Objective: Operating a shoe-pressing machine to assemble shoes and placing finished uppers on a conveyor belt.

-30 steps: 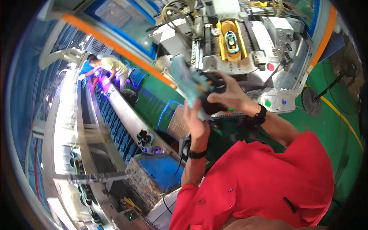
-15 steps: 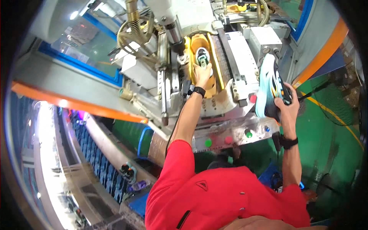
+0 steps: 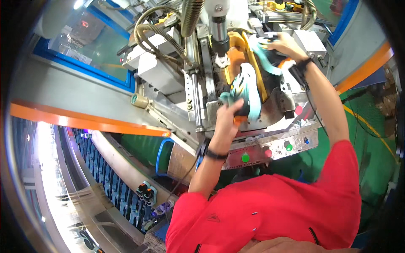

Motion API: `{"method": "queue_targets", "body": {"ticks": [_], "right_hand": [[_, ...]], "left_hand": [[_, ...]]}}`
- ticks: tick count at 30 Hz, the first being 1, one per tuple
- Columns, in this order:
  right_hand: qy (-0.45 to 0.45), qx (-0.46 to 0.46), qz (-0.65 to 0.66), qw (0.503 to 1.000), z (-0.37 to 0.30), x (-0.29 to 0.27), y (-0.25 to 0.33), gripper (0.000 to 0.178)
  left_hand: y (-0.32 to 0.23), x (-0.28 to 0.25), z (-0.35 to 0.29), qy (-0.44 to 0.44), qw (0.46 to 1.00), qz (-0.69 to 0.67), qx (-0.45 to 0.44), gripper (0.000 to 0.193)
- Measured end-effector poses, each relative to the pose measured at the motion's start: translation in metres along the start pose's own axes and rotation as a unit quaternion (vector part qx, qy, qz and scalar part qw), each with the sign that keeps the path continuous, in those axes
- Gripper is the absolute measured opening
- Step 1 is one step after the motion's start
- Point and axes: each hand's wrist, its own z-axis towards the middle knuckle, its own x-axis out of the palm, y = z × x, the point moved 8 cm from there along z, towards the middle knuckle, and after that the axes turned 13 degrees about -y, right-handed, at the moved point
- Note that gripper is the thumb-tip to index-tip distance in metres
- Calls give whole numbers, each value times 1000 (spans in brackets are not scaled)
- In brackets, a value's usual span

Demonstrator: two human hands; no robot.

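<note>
1. Left fingers point(image 3: 234, 110) on my feed are curled around the heel end of a teal, black and white shoe point(image 3: 249, 86). The hand's a bit smeared by blur, so I can't pick out each finger.
2. Right fingers point(image 3: 276, 44) are grasping too: they've got a second shoe point(image 3: 265, 58), same sort of colours, by its dark upper.
3. Where the shoes are: the left one sits over the near end of an orange and yellow cradle point(image 3: 237, 55), tilted, toe pointing away from me. Can't tell from this angle if it's actually touching.
4. The second shoe is over the right side of that cradle, its pale sole edge toward the first one. The two are close but apart.
5. Just left of the cradle there's a metal plunger point(image 3: 219, 33) with a dark tip, pointing down.
6. Near edge of the machine has a button panel point(image 3: 256, 156): two green, one red, one blue. Both forearms come in over it, with a black band on each wrist.
7. Off to my left runs a conveyor point(image 3: 105, 170) with blue pads, and a dark-and-teal shoe point(image 3: 146, 193) beside it, next to something purple point(image 3: 163, 208).
</note>
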Motion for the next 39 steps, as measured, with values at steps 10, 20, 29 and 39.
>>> {"method": "queue_targets", "body": {"ticks": [10, 20, 29, 39], "right_hand": [[-4, 47, -122, 991, -28, 218, 26, 46], [96, -339, 242, 904, -329, 93, 126, 13], [246, -458, 156, 840, -457, 254, 20, 28], [282, -457, 319, 781, -482, 231, 195, 25]], "left_hand": [[23, -210, -269, -351, 911, -108, 187, 46], [165, -233, -364, -557, 779, -213, 195, 24], [234, -192, -430, -588, 757, -225, 173, 26], [461, -300, -578, -733, 435, -498, 160, 28]]}}
